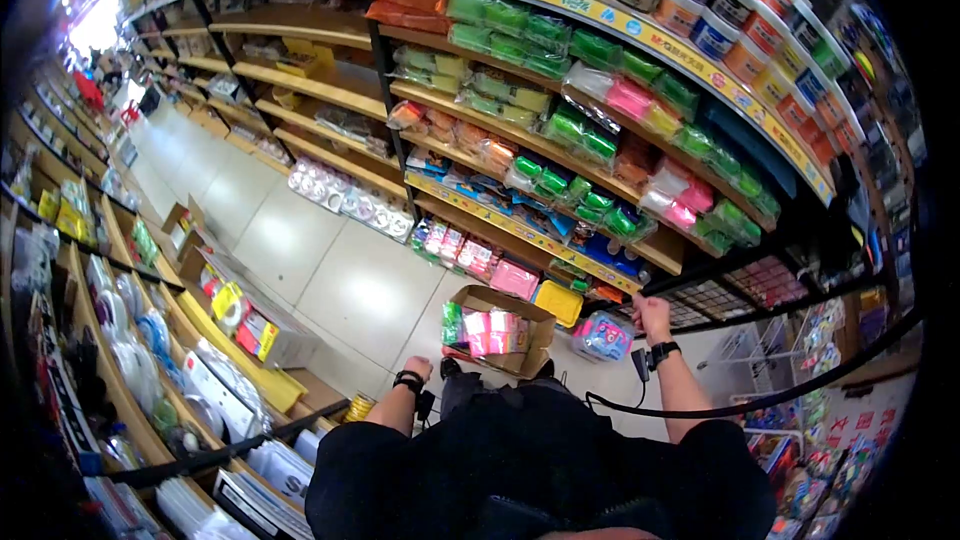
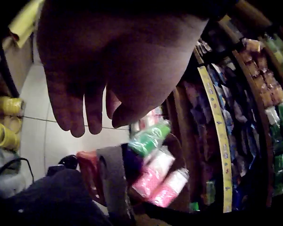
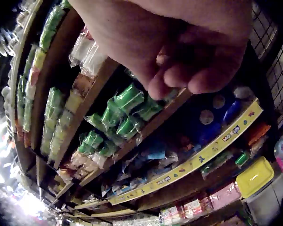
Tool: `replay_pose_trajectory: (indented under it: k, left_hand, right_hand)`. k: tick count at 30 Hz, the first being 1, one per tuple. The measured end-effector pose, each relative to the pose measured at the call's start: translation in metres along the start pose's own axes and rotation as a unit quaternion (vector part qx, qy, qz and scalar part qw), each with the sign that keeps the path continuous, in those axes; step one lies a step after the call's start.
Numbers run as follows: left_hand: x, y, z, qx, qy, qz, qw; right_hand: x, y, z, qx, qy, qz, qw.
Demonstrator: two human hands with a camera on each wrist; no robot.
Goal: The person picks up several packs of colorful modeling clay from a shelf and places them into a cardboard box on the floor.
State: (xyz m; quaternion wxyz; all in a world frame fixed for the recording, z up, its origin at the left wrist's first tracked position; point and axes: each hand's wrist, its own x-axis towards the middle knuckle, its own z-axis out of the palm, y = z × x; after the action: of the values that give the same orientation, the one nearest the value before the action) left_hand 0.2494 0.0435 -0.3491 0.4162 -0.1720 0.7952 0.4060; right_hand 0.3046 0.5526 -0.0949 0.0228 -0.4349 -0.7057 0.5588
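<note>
The left hand [image 1: 418, 370] hangs beside the cardboard box [image 1: 541, 338] on the floor; its fingers [image 2: 76, 110] point down, relaxed, holding nothing. Inside the open box lie pink-and-white packets [image 1: 490, 332] and a green packet [image 1: 452, 324]; the left wrist view shows pink-and-white packets [image 2: 155, 174] and a green one [image 2: 150, 138] beyond the hand. Raised near the right end of the lower shelf is the right hand [image 1: 652, 319], its fingers [image 3: 205, 77] loosely curled with nothing visible in them. Whether it touches the shelf edge [image 3: 184, 167], I cannot tell.
Shelves hold green bagged packets [image 1: 515, 25] and tubs [image 1: 690, 0]. A yellow tray [image 1: 558, 303] and a pink-and-blue package [image 1: 603, 337] stand near the box. A black cable [image 1: 760, 403] crosses at right. Tiled floor [image 1: 345, 270] runs along the aisle; another shelf row [image 1: 130, 340] lines the left.
</note>
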Motion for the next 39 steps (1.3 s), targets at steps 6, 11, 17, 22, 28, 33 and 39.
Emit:
replay_pose_trajectory:
  k: [6,11,17,22,28,33,39]
  left_hand:
    - [-0.021,-0.075,-0.056,-0.049,-0.028,-0.133,0.99]
    - [-0.07,-0.046,-0.059,0.115,-0.029,-0.103,0.988]
    - [-0.085,-0.002,-0.02,-0.103,0.018,-0.062,0.993]
    - [-0.065,-0.02,0.005,-0.201,0.005,-0.032,0.979]
    - [-0.014,-0.115,-0.017,-0.098,0.012,0.115,0.989]
    - [-0.107,-0.055,-0.024,-0.356,0.085,-0.119,0.923]
    - [-0.127,-0.062,-0.007,-0.328,0.081,-0.181,0.924]
  right_hand:
    - [0.032,-0.012,0.003,0.069,0.116,-0.135,0.982]
    - [0.051,-0.09,-0.01,0.093,0.317,-0.278,0.902]
    - [0.085,-0.127,-0.013,0.281,0.378,-0.103,0.876]
    - [0.056,-0.092,0.04,0.278,0.12,-0.036,0.952]
    - [0.115,-0.075,0.053,-0.092,0.199,-0.102,0.97]
    - [0.138,-0.076,0.056,0.058,0.217,-0.105,0.969]
    - [0.122,-0.087,0.056,-0.01,0.333,-0.139,0.933]
